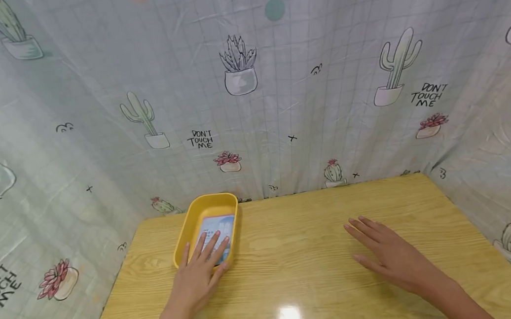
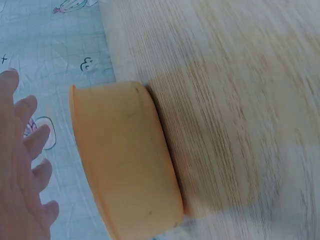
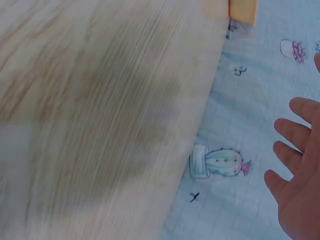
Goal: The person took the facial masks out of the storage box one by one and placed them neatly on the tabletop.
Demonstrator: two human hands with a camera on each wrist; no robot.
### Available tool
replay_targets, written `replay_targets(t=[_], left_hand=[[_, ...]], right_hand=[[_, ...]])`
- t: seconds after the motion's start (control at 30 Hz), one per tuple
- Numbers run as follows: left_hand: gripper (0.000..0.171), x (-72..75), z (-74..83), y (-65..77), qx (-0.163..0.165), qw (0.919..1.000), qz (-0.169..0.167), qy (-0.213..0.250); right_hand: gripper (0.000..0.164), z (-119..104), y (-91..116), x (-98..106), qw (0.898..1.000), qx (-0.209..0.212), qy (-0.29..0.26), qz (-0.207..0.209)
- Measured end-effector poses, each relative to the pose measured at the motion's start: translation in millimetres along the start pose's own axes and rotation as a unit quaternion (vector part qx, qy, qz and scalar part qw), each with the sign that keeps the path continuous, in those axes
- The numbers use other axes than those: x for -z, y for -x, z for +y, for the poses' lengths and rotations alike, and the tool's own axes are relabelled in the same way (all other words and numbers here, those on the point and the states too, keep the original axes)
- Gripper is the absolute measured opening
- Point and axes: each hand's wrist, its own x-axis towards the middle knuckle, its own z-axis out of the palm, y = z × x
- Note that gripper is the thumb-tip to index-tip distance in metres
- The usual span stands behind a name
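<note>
Left hand (image 1: 195, 282) hovers, fingers spread and loosely extended, over the near end of a yellow tray (image 1: 213, 197); inside it, under and just ahead of those fingertips, lies a blue-and-white packet (image 1: 220, 226). Right hand (image 1: 391, 256), well apart to the right, hangs above the desk (image 1: 297, 245), fingers likewise extended.

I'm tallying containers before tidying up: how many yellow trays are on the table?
1. The yellow tray is at the far left of the table, by the curtain, with the left hand over its near end. No others show.
</note>
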Motion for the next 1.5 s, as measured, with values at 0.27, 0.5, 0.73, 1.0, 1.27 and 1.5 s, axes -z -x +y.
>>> replay_targets(t=[0.27, 0.5, 0.73, 1.0, 1.27, 1.5], left_hand=[[0.066, 4.2, -9.7, 1.0, 0.020, 0.9998, -0.001, -0.002], [0.066, 7.0, -18.4, 9.9, 0.038, 0.9992, 0.000, 0.010], [0.063, 4.4, -24.5, 14.4, 0.045, 0.9984, 0.020, 0.027], [0.061, 9.2, -33.7, 16.7, 0.072, 0.9952, 0.040, 0.052], [0.059, 12.5, -48.4, 20.2, 0.072, 0.9931, 0.074, 0.055], [0.058, 12.8, -57.5, 23.2, 0.073, 0.9920, 0.081, 0.065]], right_hand=[[0.064, -11, -19, -6, 1.000, 0.001, -0.024, -0.011], [0.064, -18, -30, -13, 0.998, 0.002, -0.053, -0.035], [0.063, -27, -38, -19, 0.997, 0.009, -0.065, -0.042], [0.065, -35, -53, -27, 0.995, 0.045, -0.084, -0.029], [0.060, -50, -69, -34, 0.991, 0.054, -0.115, -0.050], [0.053, -62, -84, -42, 0.988, 0.066, -0.129, -0.048]])
